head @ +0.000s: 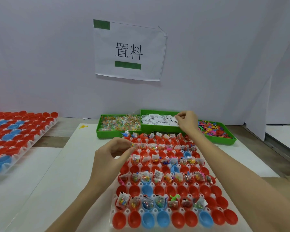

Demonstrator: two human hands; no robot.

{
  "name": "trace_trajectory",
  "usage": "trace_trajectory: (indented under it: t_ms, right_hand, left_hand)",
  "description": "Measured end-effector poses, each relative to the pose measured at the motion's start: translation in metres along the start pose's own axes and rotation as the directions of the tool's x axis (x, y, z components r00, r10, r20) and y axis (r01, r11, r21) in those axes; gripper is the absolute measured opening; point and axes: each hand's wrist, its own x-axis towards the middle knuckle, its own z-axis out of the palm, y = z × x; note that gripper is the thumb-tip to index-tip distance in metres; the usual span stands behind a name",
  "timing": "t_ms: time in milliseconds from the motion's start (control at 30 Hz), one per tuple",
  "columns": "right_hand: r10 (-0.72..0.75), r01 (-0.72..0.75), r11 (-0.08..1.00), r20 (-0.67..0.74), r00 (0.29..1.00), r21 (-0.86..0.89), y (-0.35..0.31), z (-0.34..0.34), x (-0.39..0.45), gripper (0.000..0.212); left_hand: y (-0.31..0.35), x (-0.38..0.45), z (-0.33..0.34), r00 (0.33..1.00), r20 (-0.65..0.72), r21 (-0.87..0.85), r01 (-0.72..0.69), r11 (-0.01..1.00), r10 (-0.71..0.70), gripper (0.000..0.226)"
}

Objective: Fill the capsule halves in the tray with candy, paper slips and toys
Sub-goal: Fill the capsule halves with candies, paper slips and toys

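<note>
A white tray in front of me holds rows of red and blue capsule halves; alternate rows hold candy packets, paper slips and small toys. My left hand hovers over the tray's upper left and pinches a clear candy packet between thumb and fingers. My right hand reaches into the middle green bin and pinches a white paper slip from the pile.
A green bin of candy packets stands at back left, a green bin of coloured plastic toys at back right. A second tray of red and blue halves lies far left. A white wall with a paper sign stands behind.
</note>
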Motion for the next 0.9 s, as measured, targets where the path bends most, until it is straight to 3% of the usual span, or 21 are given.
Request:
trace_trajectory:
  t_ms: [100, 233, 367, 633, 700, 767, 833, 900]
  right_hand:
    - [0.082, -0.115, 0.947, 0.121, 0.989, 0.3, -0.009, -0.012, -0.028, 0.02]
    - [-0.052, -0.171, 0.811, 0.361, 0.931, 0.559, -0.031, -0.036, -0.101, 0.023]
    - [-0.174, -0.13, 0.842, 0.492, 0.853, 0.523, -0.046, -0.047, -0.167, 0.016]
    - [-0.272, 0.007, 0.883, 0.501, 0.821, 0.469, -0.04, -0.059, -0.192, 0.009]
    - [-0.276, 0.067, 0.892, 0.419, 0.865, 0.448, -0.034, -0.063, -0.177, 0.01]
    - [-0.246, 0.148, 0.906, 0.209, 0.946, 0.398, -0.021, -0.065, -0.147, 0.012]
    - [-0.198, 0.193, 0.947, -0.006, 0.98, 0.258, -0.002, -0.068, -0.106, 0.012]
    - [-0.129, 0.137, 0.986, -0.093, 0.987, 0.095, 0.022, -0.071, -0.062, 0.015]
  left_hand:
    - [0.005, 0.0, 0.002, 0.997, 0.032, -0.091, 0.076, 0.993, -0.074, 0.018]
    - [0.018, -0.004, 0.006, 0.987, 0.099, -0.219, 0.146, 0.965, -0.127, 0.013]
    - [0.029, -0.011, 0.011, 0.971, 0.19, -0.26, 0.194, 0.946, -0.147, 0.014]
    - [0.034, -0.018, 0.017, 0.969, 0.241, -0.125, 0.08, 0.989, -0.048, 0.015]
    - [0.033, -0.018, 0.017, 0.972, 0.228, -0.131, 0.094, 0.987, -0.063, 0.026]
    - [0.031, -0.016, 0.016, 0.971, 0.22, -0.134, 0.125, 0.983, -0.094, 0.031]
    - [0.03, -0.014, 0.015, 0.969, 0.215, -0.144, 0.156, 0.977, -0.123, 0.027]
    - [0.029, -0.014, 0.015, 0.968, 0.212, -0.149, 0.168, 0.974, -0.135, 0.023]
